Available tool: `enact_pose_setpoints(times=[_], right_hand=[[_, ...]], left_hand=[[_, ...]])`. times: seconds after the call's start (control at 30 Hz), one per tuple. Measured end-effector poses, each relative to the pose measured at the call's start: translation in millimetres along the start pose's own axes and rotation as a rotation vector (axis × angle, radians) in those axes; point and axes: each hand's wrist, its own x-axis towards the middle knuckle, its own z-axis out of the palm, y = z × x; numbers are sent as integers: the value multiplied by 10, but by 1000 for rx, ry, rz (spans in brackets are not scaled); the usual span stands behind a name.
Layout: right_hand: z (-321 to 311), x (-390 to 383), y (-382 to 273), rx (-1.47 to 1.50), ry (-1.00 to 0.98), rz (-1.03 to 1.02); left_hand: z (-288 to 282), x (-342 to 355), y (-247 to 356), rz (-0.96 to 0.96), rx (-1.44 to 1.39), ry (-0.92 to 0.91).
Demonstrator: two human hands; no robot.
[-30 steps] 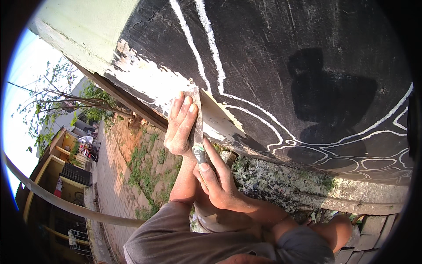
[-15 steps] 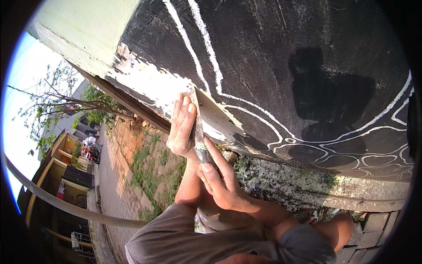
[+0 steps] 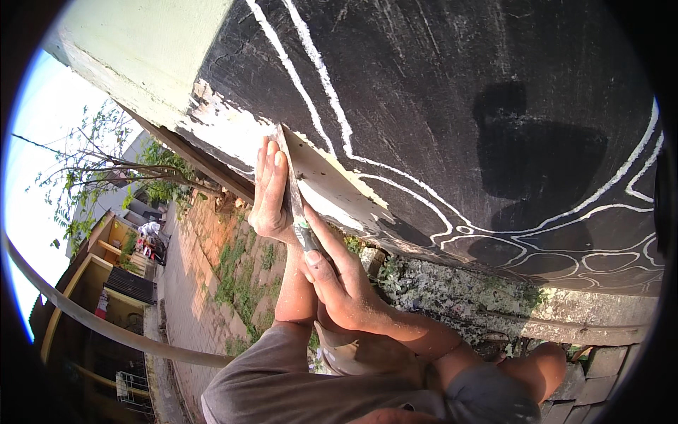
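Observation:
In my right hand (image 3: 342, 290) is the dark handle of a long flat-bladed scraper (image 3: 293, 185), its fingers wrapped round the grip and the thumb on top. The blade stands nearly edge-on, its tip at the border of a bare white patch (image 3: 236, 134) on the black-painted wall (image 3: 402, 92). My left hand (image 3: 270, 194) is open, with straight fingers held together and laid along the blade near its tip. Pale dust speckles both forearms. Where exactly the blade's edge meets the wall is partly hidden by the left fingers.
White painted lines (image 3: 487, 230) curve across the black wall. Below it runs a rough, paint-spattered ledge (image 3: 452, 297). A beige container (image 3: 367, 346) stands close to my legs. Leftward lie a brick path (image 3: 191, 283), grass and a small tree (image 3: 141, 169).
Both hands and the scraper have shifted together up and to the left along the white patch. The grip on the handle stays the same.

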Motion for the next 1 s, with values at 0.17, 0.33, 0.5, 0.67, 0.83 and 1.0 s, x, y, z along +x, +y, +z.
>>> enact_pose_setpoints(times=[0.17, 0.33, 0.5, 0.67, 0.83, 1.0], right_hand=[[35, -33, -38, 87, -5, 56], [19, 130, -111, 142, -60, 54], [61, -57, -51, 114, -14, 52], [74, 240, -132, 47, -72, -73], [141, 125, -61, 95, -13, -95], [152, 303, -89, 1, -34, -174]], left_hand=[[-47, -38, -44, -10, -23, -30], [55, 197, -20, -4, -40, 87], [-43, -8, 30, -59, -4, 23], [-38, 267, -102, 6, 6, 27], [-100, 236, -124, 20, 28, 3], [-35, 329, -76, 43, 21, 62]])
